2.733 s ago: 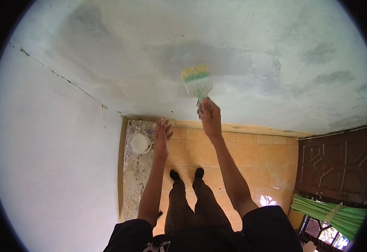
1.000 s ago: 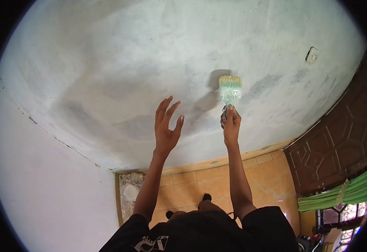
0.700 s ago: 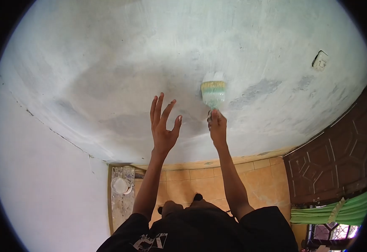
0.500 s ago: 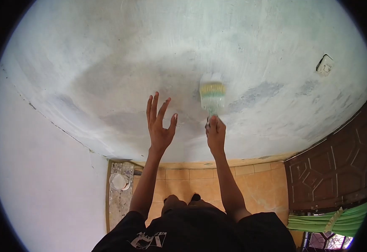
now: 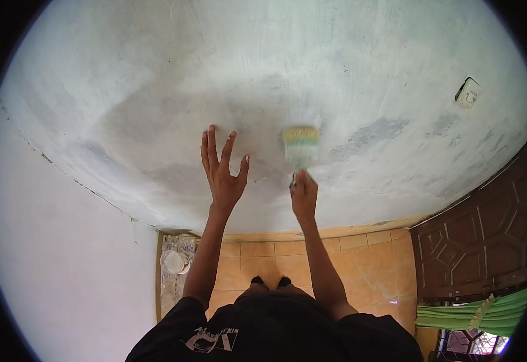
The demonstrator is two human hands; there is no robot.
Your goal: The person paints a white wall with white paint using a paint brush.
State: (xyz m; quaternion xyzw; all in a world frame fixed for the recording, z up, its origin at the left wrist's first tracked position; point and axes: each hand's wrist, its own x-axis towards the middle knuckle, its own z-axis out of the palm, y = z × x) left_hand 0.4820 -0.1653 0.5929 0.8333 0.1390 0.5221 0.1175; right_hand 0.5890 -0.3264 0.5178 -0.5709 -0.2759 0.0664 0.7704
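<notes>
My right hand (image 5: pixel 304 196) is clamped on the handle of the wide green-banded paintbrush (image 5: pixel 301 145), whose bristles press the patchy grey-white plaster wall (image 5: pixel 155 78); since half a second ago it has slid slightly lower. My left hand (image 5: pixel 222 175) hovers spread, empty. White shirt lettering (image 5: pixel 209 339) is unreadable.

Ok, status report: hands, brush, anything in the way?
Right hand gripping brush, bristles against wall. Left hand open, fingers spread near wall. Nothing blocking; switch far right.
</notes>
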